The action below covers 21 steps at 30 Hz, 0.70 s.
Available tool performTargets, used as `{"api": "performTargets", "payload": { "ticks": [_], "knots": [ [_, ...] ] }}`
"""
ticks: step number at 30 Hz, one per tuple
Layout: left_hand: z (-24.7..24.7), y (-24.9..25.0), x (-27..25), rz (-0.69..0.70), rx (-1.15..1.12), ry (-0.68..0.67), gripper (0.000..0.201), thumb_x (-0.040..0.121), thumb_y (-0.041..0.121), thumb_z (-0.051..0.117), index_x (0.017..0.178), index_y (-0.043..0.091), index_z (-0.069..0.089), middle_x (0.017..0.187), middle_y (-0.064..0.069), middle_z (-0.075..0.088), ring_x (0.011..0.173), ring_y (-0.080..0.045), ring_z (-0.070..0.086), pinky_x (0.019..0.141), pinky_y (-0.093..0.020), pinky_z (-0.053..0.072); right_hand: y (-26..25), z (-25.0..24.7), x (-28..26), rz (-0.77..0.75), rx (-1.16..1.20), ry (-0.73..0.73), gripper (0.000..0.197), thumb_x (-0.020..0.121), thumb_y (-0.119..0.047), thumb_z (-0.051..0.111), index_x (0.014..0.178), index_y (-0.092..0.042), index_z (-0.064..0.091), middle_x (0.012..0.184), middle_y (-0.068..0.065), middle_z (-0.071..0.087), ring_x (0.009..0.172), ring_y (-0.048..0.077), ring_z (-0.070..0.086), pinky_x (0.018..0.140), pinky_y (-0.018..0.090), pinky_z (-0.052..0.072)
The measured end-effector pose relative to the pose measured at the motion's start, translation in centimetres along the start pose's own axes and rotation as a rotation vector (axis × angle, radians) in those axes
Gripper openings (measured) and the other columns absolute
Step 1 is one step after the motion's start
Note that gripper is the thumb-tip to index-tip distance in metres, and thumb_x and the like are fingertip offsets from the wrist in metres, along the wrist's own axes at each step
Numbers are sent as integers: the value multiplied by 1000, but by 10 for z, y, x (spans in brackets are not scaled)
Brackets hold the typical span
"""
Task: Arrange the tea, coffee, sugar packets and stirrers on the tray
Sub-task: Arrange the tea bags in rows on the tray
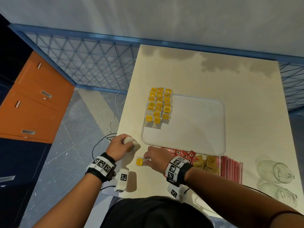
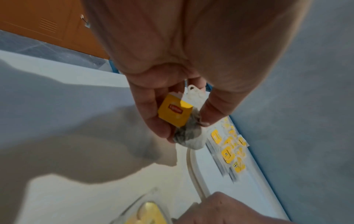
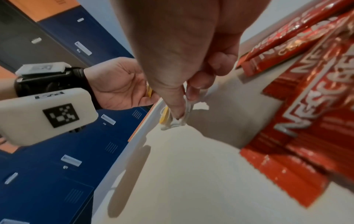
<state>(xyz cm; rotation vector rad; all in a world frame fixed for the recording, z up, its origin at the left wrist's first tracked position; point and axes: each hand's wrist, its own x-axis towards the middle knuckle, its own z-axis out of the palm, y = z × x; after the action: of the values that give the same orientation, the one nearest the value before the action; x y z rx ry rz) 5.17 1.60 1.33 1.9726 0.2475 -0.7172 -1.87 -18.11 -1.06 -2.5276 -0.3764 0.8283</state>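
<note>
A person stands at a pale worktop (image 1: 213, 76), seen from above. The step in hand appears to be laying out tea: three overlapping columns of yellow-tagged tea bags (image 1: 158, 107) already lie along the left side of a white tray (image 1: 205, 145), whose remaining surface is bare.

The left hand (image 1: 120, 146), at the near left corner of the worktop, has its fingers and thumb curled round one loose tea bag (image 2: 184, 119). The right hand (image 1: 157, 159), just to its right, pinches another tea bag (image 1: 140, 162) that lies on the worktop, gripping it by the paper end.

The next move likely calls for carrying these two bags forward and setting them at the near end of the rows, keeping tags facing up.

Behind the right hand, just near of the tray, lie red coffee sachets (image 1: 182, 154), then brown sugar packets (image 1: 206, 163), and red-and-white striped stirrers (image 1: 230, 168) further right. None are on the tray yet. Two clear glass jars (image 1: 279, 173) sit at the near right edge, well apart from the hands. Nothing seems to block the path to the tray.
</note>
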Motion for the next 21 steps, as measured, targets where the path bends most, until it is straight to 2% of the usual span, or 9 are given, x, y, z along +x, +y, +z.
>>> {"api": "performTargets", "payload": {
  "ticks": [2,6,9,11,15,19,21],
  "knots": [
    [1,4,2,13,-1,-22,11,84,-2,69,91,6,70,92,-17,71,80,-22,63,77,-40,59,5,-6,-3,33,85,22,29,98,-44,56,106,-21,73,105,2,61,94,25,61,82,43,51],
    [3,11,7,53,21,-81,20,87,-7,64,95,10,71,92,-5,70,82,-18,64,74,-35,60,18,-20,-9,67,140,114,25,97,-42,59,104,-24,75,104,0,65,95,21,63,82,38,51],
    [4,14,16,113,85,-91,30,80,-4,69,102,16,70,98,-6,72,83,-19,66,76,-38,60,30,-33,-10,118,233,211,20,95,-40,62,97,-27,76,97,-5,67,90,18,64,79,37,52],
    [6,15,24,114,99,-82,34,77,-1,74,103,20,68,95,-6,73,78,-18,66,74,-35,58,38,-41,-9,149,319,276,14,92,-37,64,92,-27,74,94,-8,68,86,13,64,77,35,52],
    [13,22,37,125,77,-46,26,81,1,78,103,11,69,86,-6,70,72,-13,62,71,-24,52,52,-54,-9,197,445,411,7,89,-34,68,87,-30,72,85,-14,70,82,6,65,76,30,55],
    [18,30,44,166,96,-40,17,83,2,77,95,11,70,79,-1,68,67,-8,60,62,-14,49,64,-64,-5,299,511,516,7,88,-33,70,81,-31,69,78,-16,69,77,2,65,71,25,53],
    [21,33,48,180,92,-44,15,83,2,77,94,10,70,79,-1,67,67,-8,59,61,-13,48,68,-68,-2,352,530,552,9,88,-32,69,81,-27,68,78,-15,68,76,1,64,69,24,52]
  ]
}}
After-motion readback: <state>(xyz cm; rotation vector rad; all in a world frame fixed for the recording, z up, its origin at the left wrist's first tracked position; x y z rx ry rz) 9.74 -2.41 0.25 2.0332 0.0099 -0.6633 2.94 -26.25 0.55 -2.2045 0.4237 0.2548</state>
